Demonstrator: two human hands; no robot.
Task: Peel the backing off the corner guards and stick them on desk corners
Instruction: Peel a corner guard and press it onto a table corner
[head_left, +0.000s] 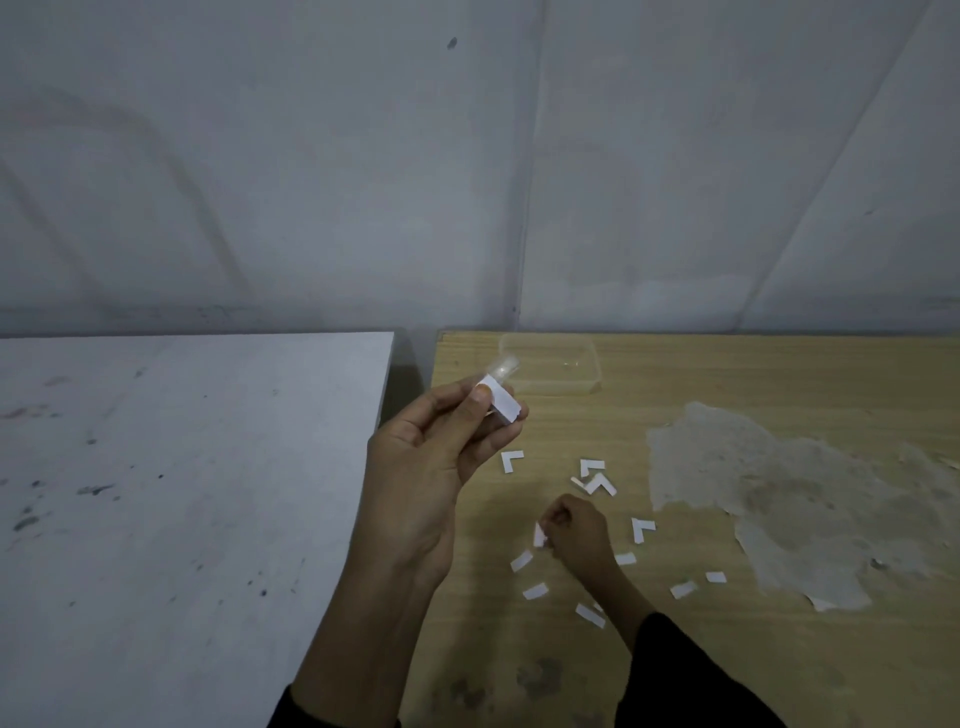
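My left hand (441, 447) is raised above the gap between the two desks and pinches a clear corner guard (500, 391) with white backing on it. My right hand (576, 535) is low over the wooden desk (727, 374), fingers closed on a small white backing strip (539, 535). Several white L-shaped and straight backing pieces (597, 478) lie scattered on the wood around that hand.
A clear plastic container (550, 366) stands near the wooden desk's far left corner. A grey-white desk (182, 493) with dark marks is at the left, separated by a narrow gap. The wooden surface has a large peeled, worn patch (779, 499) at the right. A grey wall is behind.
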